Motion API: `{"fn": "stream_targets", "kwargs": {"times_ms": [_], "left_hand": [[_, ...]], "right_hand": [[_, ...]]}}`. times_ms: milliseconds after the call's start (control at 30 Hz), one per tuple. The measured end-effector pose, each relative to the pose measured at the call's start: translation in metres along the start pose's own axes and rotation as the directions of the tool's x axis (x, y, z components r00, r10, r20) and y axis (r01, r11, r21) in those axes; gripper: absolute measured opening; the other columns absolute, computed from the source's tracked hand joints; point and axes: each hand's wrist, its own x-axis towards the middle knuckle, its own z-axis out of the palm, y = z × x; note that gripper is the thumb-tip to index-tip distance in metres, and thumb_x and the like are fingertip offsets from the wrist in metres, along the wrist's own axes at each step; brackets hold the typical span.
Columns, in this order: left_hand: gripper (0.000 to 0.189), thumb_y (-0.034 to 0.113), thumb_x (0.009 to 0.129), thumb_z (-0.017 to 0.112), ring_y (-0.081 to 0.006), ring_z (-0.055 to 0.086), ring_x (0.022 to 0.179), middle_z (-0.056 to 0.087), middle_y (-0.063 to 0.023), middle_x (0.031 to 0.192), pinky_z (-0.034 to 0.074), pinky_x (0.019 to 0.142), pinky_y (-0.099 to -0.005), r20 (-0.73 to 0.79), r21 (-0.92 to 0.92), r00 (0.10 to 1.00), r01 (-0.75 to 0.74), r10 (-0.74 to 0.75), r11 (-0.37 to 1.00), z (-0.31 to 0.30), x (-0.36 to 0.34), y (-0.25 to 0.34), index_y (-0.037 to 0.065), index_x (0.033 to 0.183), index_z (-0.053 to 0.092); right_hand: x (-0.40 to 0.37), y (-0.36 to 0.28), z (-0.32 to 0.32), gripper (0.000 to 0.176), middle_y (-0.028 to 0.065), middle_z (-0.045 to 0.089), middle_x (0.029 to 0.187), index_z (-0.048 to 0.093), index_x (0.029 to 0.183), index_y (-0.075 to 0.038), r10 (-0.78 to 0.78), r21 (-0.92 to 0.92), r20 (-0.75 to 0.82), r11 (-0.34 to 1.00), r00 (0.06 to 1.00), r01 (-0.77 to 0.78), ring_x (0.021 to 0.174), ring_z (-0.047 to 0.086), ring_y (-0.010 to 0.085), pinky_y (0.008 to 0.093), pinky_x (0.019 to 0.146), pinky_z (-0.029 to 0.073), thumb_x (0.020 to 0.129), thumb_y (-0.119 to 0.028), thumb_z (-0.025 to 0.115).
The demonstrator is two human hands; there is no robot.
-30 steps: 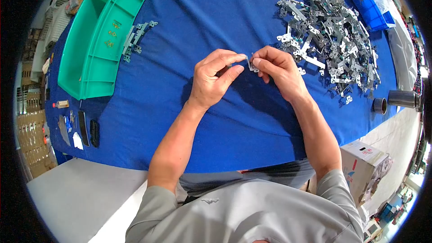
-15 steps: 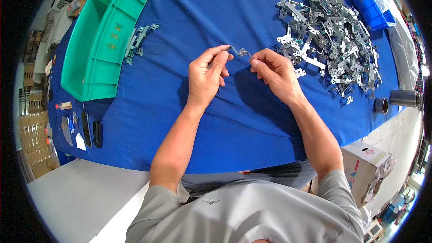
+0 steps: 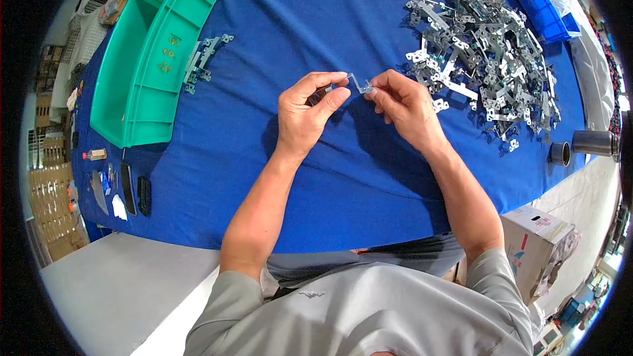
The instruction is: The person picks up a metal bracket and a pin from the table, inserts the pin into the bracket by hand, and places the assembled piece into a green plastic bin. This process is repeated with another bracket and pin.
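A small bent metal bracket (image 3: 358, 84) hangs between my hands over the blue cloth (image 3: 316, 184). The fingers of my right hand (image 3: 405, 105) pinch its right end. My left hand (image 3: 306, 111) has its thumb and index finger curved apart, with a fingertip at the bracket's left end; a dark piece shows between thumb and fingers, too small to make out. To the right lies a heap of metal brackets (image 3: 488, 59). A few more brackets (image 3: 201, 66) rest beside the green bin (image 3: 148, 112).
A blue tray (image 3: 537, 3) stands at the back right. Dark metal cylinders (image 3: 591, 143) are at the right edge. A small bottle (image 3: 95, 154) and dark tools (image 3: 143, 196) lie at the left. A carton (image 3: 531, 244) is below the table on the right.
The bracket has turned between my hands and shows a different side. My left thumb has moved away from the index finger, opening a gap.
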Motion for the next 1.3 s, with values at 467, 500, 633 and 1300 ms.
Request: {"fn": "stream_targets", "kwargs": {"times_ms": [467,500,633,1300], "left_hand": [[0.020,0.005,0.091,0.077,-0.0049,0.062,0.079,0.076,-0.0043,0.104,0.049,0.068,-0.0211,0.114,0.180,0.972,-0.223,0.205,0.958,-0.002,0.004,-0.008,0.003,0.111,0.078],[0.020,0.006,0.093,0.076,-0.0051,0.062,0.076,0.076,-0.0049,0.103,0.050,0.067,-0.0212,0.119,0.182,0.979,-0.184,0.164,0.966,-0.001,0.002,-0.006,0.003,0.112,0.077],[0.024,0.015,0.101,0.070,-0.0049,0.060,0.065,0.076,-0.0071,0.099,0.048,0.056,-0.0203,0.014,0.230,0.999,0.041,-0.045,0.972,0.003,-0.002,-0.005,0.000,0.118,0.074],[0.023,0.006,0.094,0.074,-0.0069,0.065,0.085,0.075,-0.0056,0.105,0.050,0.072,-0.0212,0.002,0.073,0.998,-0.063,0.063,0.995,-0.002,0.002,-0.005,0.003,0.117,0.076]], "right_hand": [[0.003,-0.003,-0.009,0.020,0.0007,0.065,0.083,0.068,0.104,-0.004,0.122,0.199,0.108,0.970,0.987,-0.142,0.070,0.059,0.0057,0.0223,0.059,0.047,0.105,-0.022,0.060],[0.003,-0.001,-0.008,0.020,0.0004,0.064,0.083,0.067,0.103,-0.004,0.108,0.268,0.060,0.956,0.992,-0.120,0.069,0.057,0.0052,0.0222,0.058,0.045,0.105,-0.023,0.060],[0.004,0.000,-0.002,0.020,-0.0011,0.063,0.078,0.065,0.103,-0.006,0.108,0.392,-0.072,0.917,0.992,-0.071,0.064,0.053,0.0039,0.0219,0.054,0.042,0.105,-0.025,0.061],[-0.001,-0.007,-0.001,0.016,0.0027,0.068,0.081,0.067,0.106,-0.001,0.058,0.021,0.036,0.998,0.998,-0.058,0.069,0.061,0.0084,0.0273,0.060,0.051,0.103,-0.016,0.062]]}}
